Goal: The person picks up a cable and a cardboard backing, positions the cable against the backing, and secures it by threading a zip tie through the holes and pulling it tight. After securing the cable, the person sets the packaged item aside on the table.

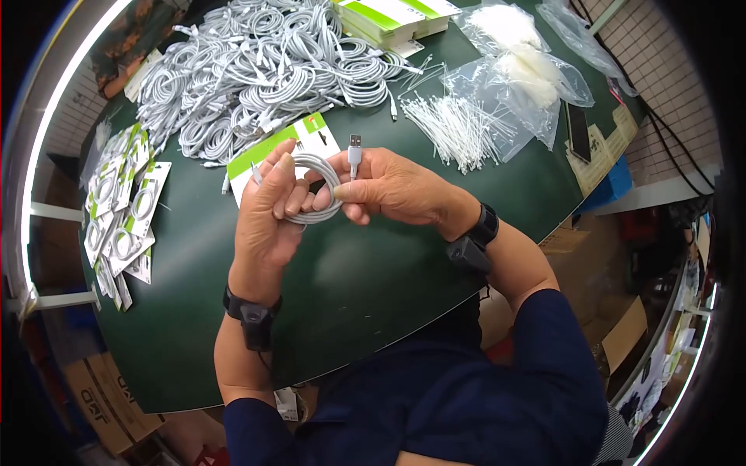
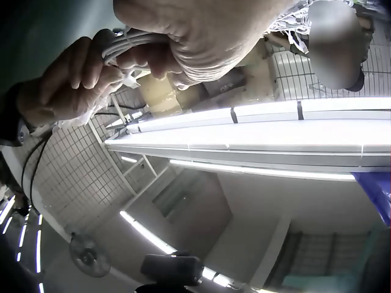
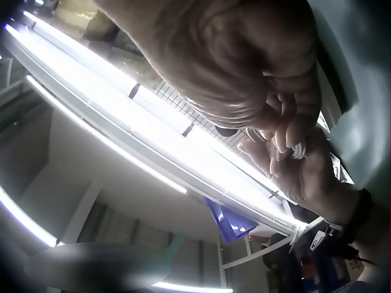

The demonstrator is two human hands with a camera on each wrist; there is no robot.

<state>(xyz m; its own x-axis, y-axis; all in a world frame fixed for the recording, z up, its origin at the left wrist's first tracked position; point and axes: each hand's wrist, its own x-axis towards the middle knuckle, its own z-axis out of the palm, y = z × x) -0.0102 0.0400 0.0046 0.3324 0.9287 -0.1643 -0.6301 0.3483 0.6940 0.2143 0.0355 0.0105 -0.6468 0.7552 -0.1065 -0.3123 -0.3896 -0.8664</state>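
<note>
A grey-white USB cable [image 1: 323, 166], wound into a ring, is held up over the green table between both hands. My left hand [image 1: 268, 213] grips the left side of the coil with curled fingers, its thumb pointing up. From the right, my right hand [image 1: 400, 186] pinches the coil between thumb and fingers. The cable's USB plug [image 1: 354, 149] stands upright above that hand's index finger. In the left wrist view, the coil [image 2: 125, 43] shows between the two hands. A green-and-white card [image 1: 241, 165] lies on the table behind the left hand.
A large heap of coiled cables [image 1: 256, 78] covers the back of the table. Packed cable cards [image 1: 120, 202] lie at the left. White cable ties [image 1: 451, 128], clear plastic bags [image 1: 528, 85] and a dark phone [image 1: 577, 133] lie at the right. Card stacks [image 1: 385, 23] stand behind.
</note>
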